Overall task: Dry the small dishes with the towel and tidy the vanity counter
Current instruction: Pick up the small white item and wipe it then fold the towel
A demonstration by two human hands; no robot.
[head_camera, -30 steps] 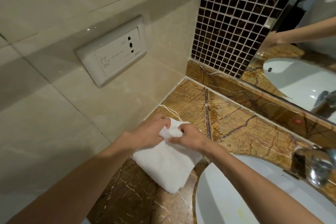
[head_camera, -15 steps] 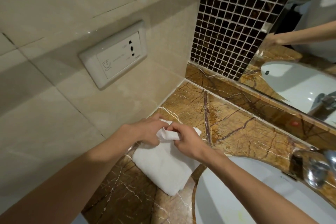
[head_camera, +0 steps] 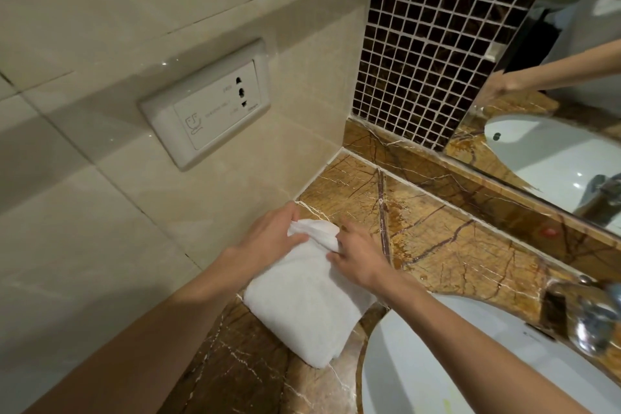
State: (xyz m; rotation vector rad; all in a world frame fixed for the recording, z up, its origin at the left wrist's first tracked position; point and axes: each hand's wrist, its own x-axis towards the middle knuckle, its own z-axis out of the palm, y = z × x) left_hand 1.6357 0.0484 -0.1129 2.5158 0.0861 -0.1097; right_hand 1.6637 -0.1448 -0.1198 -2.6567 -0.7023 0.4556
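A folded white towel (head_camera: pixel 302 306) lies on the brown marble vanity counter (head_camera: pixel 453 245), close to the left wall. My left hand (head_camera: pixel 272 235) grips its far end from the left, fingers curled on the bunched cloth. My right hand (head_camera: pixel 356 255) pinches the same far end from the right. Both hands hold the raised, crumpled end of the towel between them. No small dishes are in view.
A white sink basin (head_camera: pixel 437 363) sits at the lower right with a chrome faucet (head_camera: pixel 584 316) beside it. A wall socket plate (head_camera: pixel 208 104) is on the beige tile. Dark mosaic tile (head_camera: pixel 437 37) and a mirror (head_camera: pixel 571 94) stand behind the counter.
My hands have drawn the towel's far end together and lifted it slightly, bunching the cloth; the towel stays in the same spot on the counter.
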